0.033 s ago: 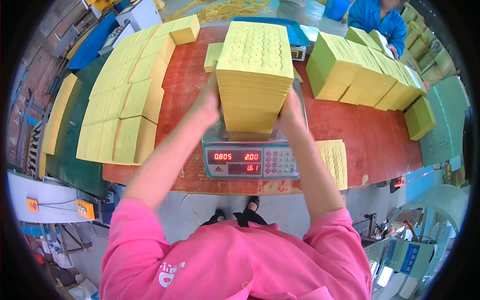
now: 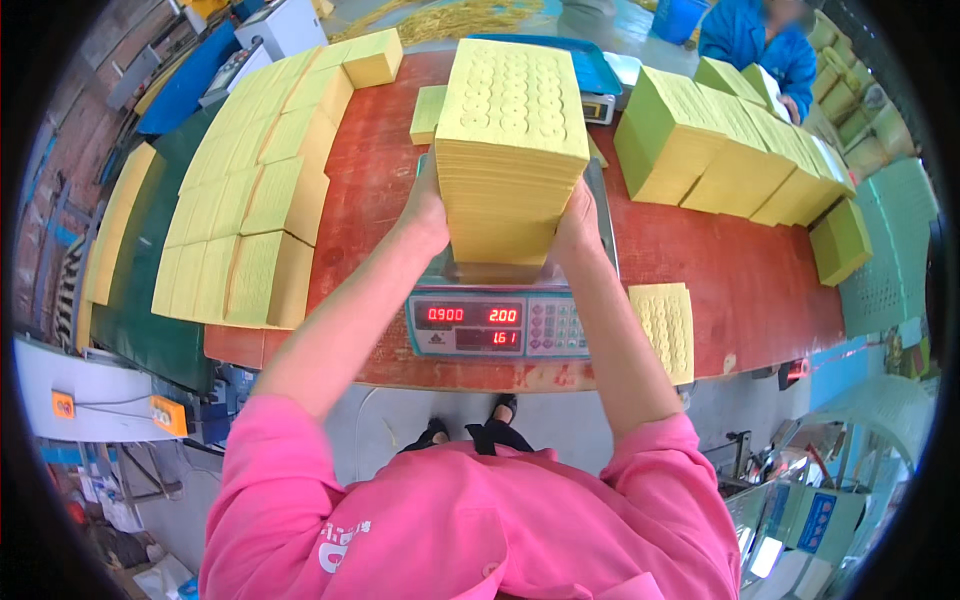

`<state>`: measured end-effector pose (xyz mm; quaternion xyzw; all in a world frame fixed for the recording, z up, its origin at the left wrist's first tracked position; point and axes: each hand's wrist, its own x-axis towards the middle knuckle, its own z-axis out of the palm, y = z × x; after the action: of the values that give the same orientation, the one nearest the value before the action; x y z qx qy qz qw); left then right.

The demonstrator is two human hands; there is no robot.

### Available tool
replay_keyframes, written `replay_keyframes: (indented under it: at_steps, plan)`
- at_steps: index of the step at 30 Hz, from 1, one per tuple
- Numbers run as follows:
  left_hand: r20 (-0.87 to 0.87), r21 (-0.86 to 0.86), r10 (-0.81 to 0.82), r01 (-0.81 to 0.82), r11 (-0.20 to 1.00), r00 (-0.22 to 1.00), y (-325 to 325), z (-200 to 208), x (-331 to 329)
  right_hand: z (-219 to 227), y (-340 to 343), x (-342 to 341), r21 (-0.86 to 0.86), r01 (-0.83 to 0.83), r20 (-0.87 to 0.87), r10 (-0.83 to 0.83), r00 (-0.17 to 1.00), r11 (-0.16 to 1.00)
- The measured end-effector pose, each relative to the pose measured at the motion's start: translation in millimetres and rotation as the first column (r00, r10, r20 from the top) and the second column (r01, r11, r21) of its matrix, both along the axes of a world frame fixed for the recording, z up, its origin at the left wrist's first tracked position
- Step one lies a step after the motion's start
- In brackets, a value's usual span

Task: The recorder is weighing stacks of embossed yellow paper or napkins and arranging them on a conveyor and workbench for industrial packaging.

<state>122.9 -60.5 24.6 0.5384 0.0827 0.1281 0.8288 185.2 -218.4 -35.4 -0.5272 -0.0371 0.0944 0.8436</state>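
A tall stack of yellow embossed paper sheets [image 2: 512, 190] stands on the metal pan of a digital scale [image 2: 470, 335]. My left hand [image 2: 427, 208] presses against the stack's left side, and my right hand [image 2: 577, 222] holds its right side. Both hands' fingers are partly hidden behind the stack. Rows of round patterns mark the top sheet. Red digits glow on the scale's front panel, beside a keypad. Right of the scale lies a small embossed yellow pile [image 2: 662, 333], near the table's front edge.
Rows of yellow paper stacks [image 2: 245, 190] fill the table's left side. More stacks [image 2: 710, 145] stand at the right, near a person in blue [image 2: 760, 50]. Behind my stack are a small yellow block [image 2: 428, 112] and another scale with a blue tray [image 2: 595, 70]. The table [image 2: 720, 290] is red.
The left group of digits on the scale's display has changed. Both hands stay on the stack, which has barely shifted.
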Motion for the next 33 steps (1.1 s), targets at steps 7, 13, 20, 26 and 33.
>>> replay_keyframes:
  at_steps: [7, 13, 20, 26, 33]
  plan:
    - [-0.039, -0.276, 0.045, -0.054, 0.96, 0.998, 9, -13, 40, 43, 15, 42, -0.001, -0.231, -0.031, 0.231, 0.972, 0.973]
    - [-0.093, -0.078, 0.222, -0.229, 0.97, 0.971, 20, -26, -23, 25, -18, 7, 0.013, -0.189, 0.005, 0.189, 0.982, 0.982]
    - [-0.11, -0.154, 0.202, -0.217, 0.964, 0.973, 52, -61, -201, -3, -142, -114, 0.074, -0.169, 0.005, 0.169, 0.986, 0.983]
    - [-0.281, -0.239, 0.233, -0.303, 0.922, 0.931, 63, -93, -280, -37, -154, -210, 0.137, -0.135, -0.161, 0.157, 0.974, 0.981]
    - [-0.245, -0.2, 0.11, -0.162, 0.966, 0.963, 44, -81, -309, -23, -127, -270, 0.172, -0.11, -0.205, 0.145, 0.968, 0.979]
